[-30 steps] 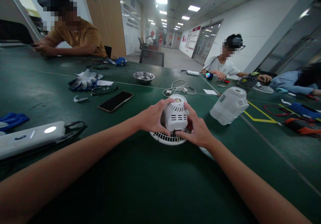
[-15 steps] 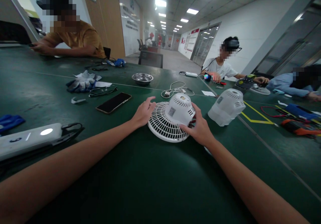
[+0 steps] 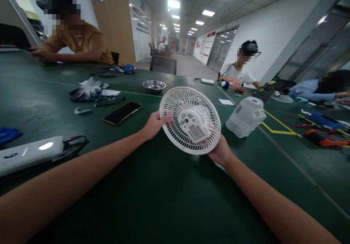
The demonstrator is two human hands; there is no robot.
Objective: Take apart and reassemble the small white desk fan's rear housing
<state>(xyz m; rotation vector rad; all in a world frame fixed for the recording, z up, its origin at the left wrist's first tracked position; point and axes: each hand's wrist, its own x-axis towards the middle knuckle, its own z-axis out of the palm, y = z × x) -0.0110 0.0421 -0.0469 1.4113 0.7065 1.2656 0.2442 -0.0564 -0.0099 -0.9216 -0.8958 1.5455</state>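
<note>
Between my hands a white fan grille [image 3: 171, 136] is held tilted, its round slotted inner face toward me. A thin metal shaft sticks out at the hub [image 3: 193, 124]. The motor housing sits behind the grille and shows only through the slots. My left hand [image 3: 155, 124] grips the left rim, thumb on the near face. My right hand [image 3: 221, 152] supports the grille from behind at its lower right; most of those fingers are hidden by the slats. To the right a white translucent plastic housing [image 3: 244, 118] stands on the green table.
On the left lie a phone [image 3: 122, 113], gloves [image 3: 86, 90], cables and a white device [image 3: 32, 154]. A metal bowl [image 3: 154, 86] stands behind the grille. At right are yellow tape [image 3: 281, 131] and an orange-and-black tool [image 3: 325, 138]. Several people sit around the table [image 3: 153, 200].
The fan grille has been lifted and turned over, so its inner face and shaft now show. My left hand has closed on its rim; my right hand has gone behind it.
</note>
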